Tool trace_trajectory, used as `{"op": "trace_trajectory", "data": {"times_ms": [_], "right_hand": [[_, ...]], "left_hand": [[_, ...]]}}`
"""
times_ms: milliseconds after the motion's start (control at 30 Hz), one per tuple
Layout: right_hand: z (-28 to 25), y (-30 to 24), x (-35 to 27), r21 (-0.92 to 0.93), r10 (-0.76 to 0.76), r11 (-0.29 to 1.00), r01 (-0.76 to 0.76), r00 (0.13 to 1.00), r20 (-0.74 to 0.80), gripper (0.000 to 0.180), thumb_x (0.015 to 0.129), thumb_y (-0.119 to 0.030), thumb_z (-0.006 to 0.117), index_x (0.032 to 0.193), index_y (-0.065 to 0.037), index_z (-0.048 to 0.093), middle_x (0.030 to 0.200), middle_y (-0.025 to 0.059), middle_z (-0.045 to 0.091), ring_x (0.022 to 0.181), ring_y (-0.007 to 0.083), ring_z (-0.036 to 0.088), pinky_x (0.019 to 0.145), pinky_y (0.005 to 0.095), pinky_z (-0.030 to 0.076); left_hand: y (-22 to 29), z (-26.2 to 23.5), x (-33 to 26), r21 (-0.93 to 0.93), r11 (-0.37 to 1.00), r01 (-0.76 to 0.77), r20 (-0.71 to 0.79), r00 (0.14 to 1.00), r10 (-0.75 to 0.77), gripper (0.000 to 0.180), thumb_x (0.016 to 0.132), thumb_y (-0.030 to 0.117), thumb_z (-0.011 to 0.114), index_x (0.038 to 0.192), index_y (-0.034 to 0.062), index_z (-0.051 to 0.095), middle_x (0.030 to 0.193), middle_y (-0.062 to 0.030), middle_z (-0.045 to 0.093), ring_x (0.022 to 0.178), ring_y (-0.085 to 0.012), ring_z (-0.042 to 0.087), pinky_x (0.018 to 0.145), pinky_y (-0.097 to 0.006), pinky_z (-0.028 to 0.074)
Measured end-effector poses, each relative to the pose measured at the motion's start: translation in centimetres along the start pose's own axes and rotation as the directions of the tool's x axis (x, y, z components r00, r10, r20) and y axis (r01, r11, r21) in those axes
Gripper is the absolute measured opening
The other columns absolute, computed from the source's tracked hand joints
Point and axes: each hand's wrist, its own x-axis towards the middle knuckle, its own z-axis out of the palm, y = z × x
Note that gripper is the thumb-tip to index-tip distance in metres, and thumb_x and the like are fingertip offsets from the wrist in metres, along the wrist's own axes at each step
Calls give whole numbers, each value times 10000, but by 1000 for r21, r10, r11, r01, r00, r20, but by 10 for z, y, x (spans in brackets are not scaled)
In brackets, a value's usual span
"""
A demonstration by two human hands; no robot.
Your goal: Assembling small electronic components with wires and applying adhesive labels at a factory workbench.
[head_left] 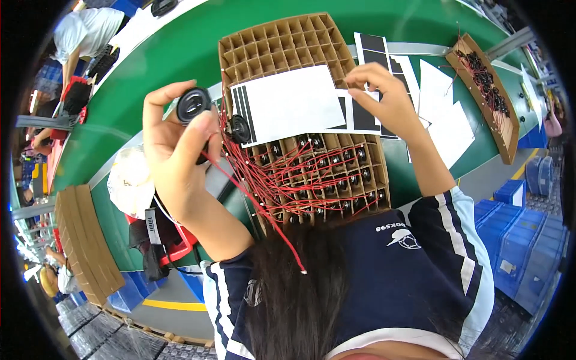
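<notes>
My left hand (174,132) is closed on a small round black speaker (193,104), pinched between thumb and fingers. A red wire (264,210) trails from below this hand toward me, with a pale plug at its end. Another black speaker (239,128) sits at the left edge of a white sheet (288,102) with black stripes. My right hand (387,99) is raised over the sheets' right side, fingers curled, with a gap between thumb and forefinger and nothing visible in it. Beneath the sheet is a cardboard divider tray (282,45), its near cells holding several speakers with red wires.
More white and black sheets (444,114) lie to the right on the green table (174,45). A cardboard box (509,141) of dark wired parts stands far right. At left are a white plastic bag (129,180), a red-and-black object (180,246) and folded cardboard (84,240). Blue bins (516,246) stand right.
</notes>
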Motion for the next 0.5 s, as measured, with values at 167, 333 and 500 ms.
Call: {"op": "trace_trajectory", "data": {"times_ms": [167, 333, 500], "right_hand": [[37, -13, 27, -38, -172, 984, 175, 983, 67, 199, 770, -111, 581, 949, -25, 576, 968, 109, 527, 915, 256, 509, 811, 317, 405], [113, -24, 81, -240, -265, 928, 284, 958, 108, 290, 774, -166, 562, 1007, 6, 548, 996, 143, 480, 952, 302, 444, 840, 367, 362], [156, -23, 75, -455, -357, 821, 346, 932, 65, 353, 760, -255, 560, 1039, -38, 547, 1020, 129, 492, 972, 297, 441, 803, 398, 366]], "left_hand": [[14, -21, 6, -69, 994, -81, -70, 995, 76, 340, 763, 105, 514, 1073, -15, 439, 651, -56, 430, 411, -89, 340, 360, -196, 260], [19, -26, 11, -53, 996, -69, -74, 995, 65, 343, 764, 98, 529, 1077, -8, 438, 620, -52, 426, 399, -83, 327, 359, -190, 262], [30, -35, -11, -114, 993, -24, -101, 995, 12, 326, 733, -20, 546, 1038, 29, 442, 578, 6, 431, 378, -64, 387, 348, -188, 297]]}}
